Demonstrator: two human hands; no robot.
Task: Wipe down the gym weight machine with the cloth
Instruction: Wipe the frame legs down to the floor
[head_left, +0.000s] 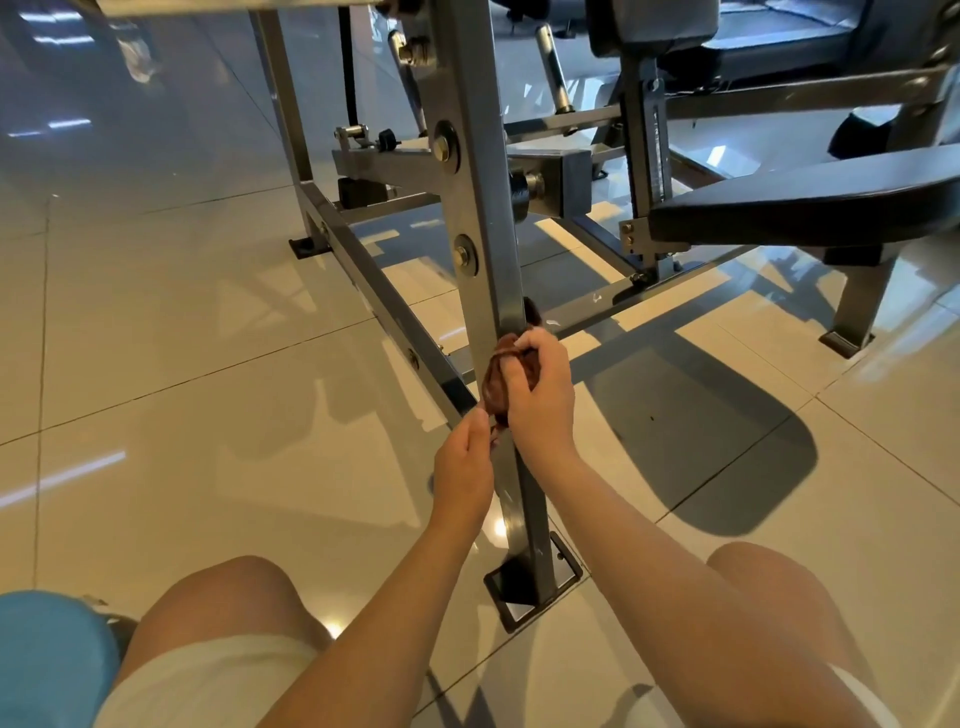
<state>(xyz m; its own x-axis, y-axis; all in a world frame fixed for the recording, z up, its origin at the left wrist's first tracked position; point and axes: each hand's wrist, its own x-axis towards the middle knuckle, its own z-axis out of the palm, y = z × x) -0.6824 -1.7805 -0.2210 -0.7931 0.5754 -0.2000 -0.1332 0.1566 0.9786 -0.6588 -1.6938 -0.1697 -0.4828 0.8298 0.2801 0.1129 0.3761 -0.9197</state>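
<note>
My right hand (543, 400) grips the bunched brown cloth (497, 382) against the grey upright post (483, 208); my left hand (462, 467), at seven o'clock, pinches its tail.

brown cloth (497, 378), grey frame (485, 208), blk pad (810, 208)

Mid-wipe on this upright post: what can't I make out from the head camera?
- The cloth: mostly covered by the right hand; the part behind the post is hidden by the post.
- The post's far faces: turned away from the head view.
- How the left hand holds the cloth's tail: hidden by its own knuckles.
- The upper part of the weight machine: cut off by the top edge.
</note>
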